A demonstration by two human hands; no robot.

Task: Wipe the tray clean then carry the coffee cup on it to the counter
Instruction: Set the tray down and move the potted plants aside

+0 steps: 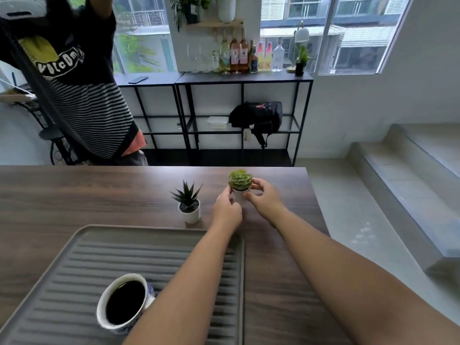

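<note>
— Dark wood-grain table (74, 192) up front, black metal shelving (244, 80) behind with bottles and wine glasses along the top, big windows beyond. Steps off to the right. Second person in a striped shirt (82, 105) standing at the far left edge of the table.

— And the task's things?

— Grey ribbed tray (104, 247) lying flat on the table, near edge cut off by the frame. Coffee cup (124, 301) standing upright on its near left part, full of black coffee, blue pattern on the side.

— Hands?

— Both off the tray. Left hand (227, 210) and right hand (265, 199) closed from either side around a small white pot with a green rosette succulent (240, 181), just past the tray's far right corner. Fingers touching the pot on both sides; hard to tell whether lifted or resting on the wood. Left forearm crossing above the tray beside the cup, apparently not touching it.

— Anything else near?

— Spiky succulent in a white pot (189, 204), just beyond the tray's far edge, apart from both hands.

— Progress, then?

— Hard to judge the wiping: no cloth in sight anywhere, ribs looking dry and free of visible spills, so possibly done, possibly never begun. Cup already loaded. Carrying clearly not started: tray down, neither hand on it. Looks like tidying the plants aside.

— Left to do?

— Letting go of the pot, gripping the tray at both sides, lifting level with that full cup, walking to the counter. No counter identifiable for certain from here.
</note>
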